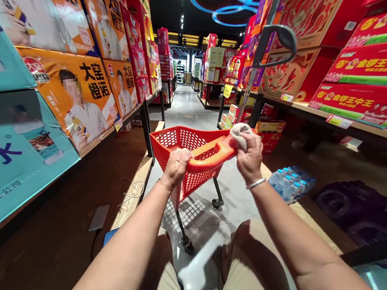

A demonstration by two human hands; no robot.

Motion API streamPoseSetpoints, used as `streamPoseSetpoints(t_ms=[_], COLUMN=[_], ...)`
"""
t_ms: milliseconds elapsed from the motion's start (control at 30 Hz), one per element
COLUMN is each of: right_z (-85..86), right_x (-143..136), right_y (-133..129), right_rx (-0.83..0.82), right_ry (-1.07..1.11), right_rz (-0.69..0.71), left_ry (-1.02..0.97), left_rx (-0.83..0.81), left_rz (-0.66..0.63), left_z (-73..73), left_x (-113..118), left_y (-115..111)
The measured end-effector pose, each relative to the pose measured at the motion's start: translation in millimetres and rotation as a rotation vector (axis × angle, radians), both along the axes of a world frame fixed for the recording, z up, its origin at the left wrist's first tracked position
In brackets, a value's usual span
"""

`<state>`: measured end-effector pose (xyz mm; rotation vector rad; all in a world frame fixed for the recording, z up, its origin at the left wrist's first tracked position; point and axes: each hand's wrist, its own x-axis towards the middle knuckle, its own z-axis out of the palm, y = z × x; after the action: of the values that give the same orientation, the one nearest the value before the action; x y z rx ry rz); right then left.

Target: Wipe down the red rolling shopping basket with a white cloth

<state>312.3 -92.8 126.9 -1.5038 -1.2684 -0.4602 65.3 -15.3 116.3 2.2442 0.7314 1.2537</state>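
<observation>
An orange-red plastic shopping cart stands before me on dark legs with small casters. My left hand is wrapped round the left side of its handle. At the handle's right end, my right hand grips a bunched pale cloth that lies against the cart's plastic. A light bracelet circles my right wrist. The visible part of the basket shows perforated walls; its bottom is partly hidden by the handle.
Shelves of boxed drinks line the left. Red gift boxes fill the right shelf, near a dark hooked pole. Wrapped water bottles sit low at right. A shiny grey floor aisle runs ahead between the shelves.
</observation>
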Motion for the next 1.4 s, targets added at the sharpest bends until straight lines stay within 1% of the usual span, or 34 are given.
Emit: streamPoseSetpoints(t_ms=[33, 67, 133, 167, 233, 267, 300, 367, 433, 500, 567, 633, 667, 700, 733, 767, 800, 867, 900, 967, 1000, 1033, 1067, 1100, 1133, 1200, 1267, 1300, 1333, 1367, 1400], right_z=[-5.4, -11.7, -25.6, -32.2, -43.0, -46.7, -49.4, -51.7, -50.8, -46.3, -36.9, -21.4, -11.3, 0.0, 11.9, 24.0, 35.5, 54.7, 61.6, 69.4, 70.5, 70.3, 69.0, 67.1, 64.8, 60.7, 58.0, 57.1, 56.2, 55.3, 54.2], right_x=[-20.4, -42.7, -85.2, -101.9, -120.5, -121.7, -117.7, -96.6, -62.1, -19.4, 24.9, 61.2, 73.0, 78.9, 78.5, 71.5, 58.6, 20.7, -0.2, -33.9, -42.3, -43.2, -36.1, -21.7, -1.6, 45.4, 83.2, 93.2, 95.9, 91.3, 80.6], right_y=[-6.4, -13.5, -26.3, -30.7, -34.5, -34.5, -33.8, -32.3, -31.9, -31.8, -29.2, -22.2, -17.1, -11.4, -5.5, -0.2, 4.0, 8.1, 7.9, 5.3, 4.1, 3.8, 4.7, 7.1, 10.9, 20.5, 28.4, 30.3, 30.5, 28.9, 25.7], right_rx=[0.015, 0.042, 0.016, -0.023, -0.095, -0.104, -0.089, 0.001, 0.079, 0.080, 0.004, -0.079, -0.117, -0.154, -0.199, -0.257, -0.323, -0.462, -0.504, -0.528, -0.526, -0.525, -0.526, -0.529, -0.537, -0.538, -0.569, -0.583, -0.590, -0.580, -0.554], right_ry=[-0.018, -0.061, -0.228, -0.346, -0.544, -0.610, -0.645, -0.648, -0.596, -0.514, -0.407, -0.272, -0.208, -0.155, -0.131, -0.141, -0.182, -0.347, -0.436, -0.585, -0.629, -0.651, -0.647, -0.623, -0.585, -0.479, -0.398, -0.381, -0.379, -0.389, -0.408], right_rz=[-0.010, 0.022, 0.172, 0.231, 0.321, 0.339, 0.342, 0.314, 0.241, 0.147, 0.056, -0.044, -0.067, -0.067, -0.034, 0.025, 0.101, 0.264, 0.324, 0.366, 0.367, 0.360, 0.341, 0.304, 0.260, 0.089, 0.009, -0.009, -0.014, -0.007, 0.013], left_ry=[-0.022, -0.044, -0.067, -0.071, -0.066, -0.064, -0.059, -0.020, 0.037, 0.069, 0.061, 0.049, 0.046, 0.041, 0.037, 0.032, 0.027, 0.024, 0.023, 0.025, 0.030, 0.037, 0.044, 0.044, 0.032, -0.015, -0.062, -0.072, -0.066, -0.052, -0.027], left_rx=[-0.004, -0.013, -0.038, -0.050, -0.082, -0.099, -0.110, -0.104, -0.061, -0.027, -0.019, -0.012, -0.006, -0.001, 0.005, 0.012, 0.020, 0.035, 0.040, 0.038, 0.034, 0.027, 0.016, 0.001, -0.015, -0.051, -0.074, -0.077, -0.080, -0.082, -0.086], left_rz=[0.008, 0.012, 0.012, 0.011, -0.015, -0.033, -0.052, -0.083, -0.087, -0.080, -0.078, -0.086, -0.091, -0.093, -0.094, -0.091, -0.084, -0.066, -0.054, -0.031, -0.027, -0.031, -0.042, -0.057, -0.071, -0.092, -0.100, -0.099, -0.094, -0.080, -0.052], left_z=[-0.8, -1.6, -2.3, -2.0, 0.3, 2.2, 4.5, 9.1, 12.6, 14.1, 13.8, 12.8, 12.3, 11.9, 11.5, 11.1, 10.7, 10.2, 10.0, 10.2, 10.5, 10.7, 10.7, 10.3, 9.4, 6.1, 2.0, 0.5, -0.3, 0.1, 2.0], left_x=[1.6, 2.8, 3.9, 3.7, 1.9, 0.4, -1.4, -5.2, -8.8, -11.4, -12.8, -12.8, -12.3, -11.5, -10.6, -9.6, -8.7, -8.1, -8.7, -12.4, -15.3, -18.9, -22.7, -26.5, -29.8, -34.4, -36.1, -36.5, -37.0, -38.2, -40.1], left_y=[2.1, 4.5, 9.5, 11.4, 13.1, 12.7, 11.7, 9.0, 7.3, 7.7, 9.4, 10.9, 11.3, 11.4, 11.3, 11.1, 11.0, 11.4, 12.1, 14.7, 16.5, 18.7, 21.2, 23.9, 26.7, 32.3, 37.5, 39.9, 42.2, 44.4, 46.6])
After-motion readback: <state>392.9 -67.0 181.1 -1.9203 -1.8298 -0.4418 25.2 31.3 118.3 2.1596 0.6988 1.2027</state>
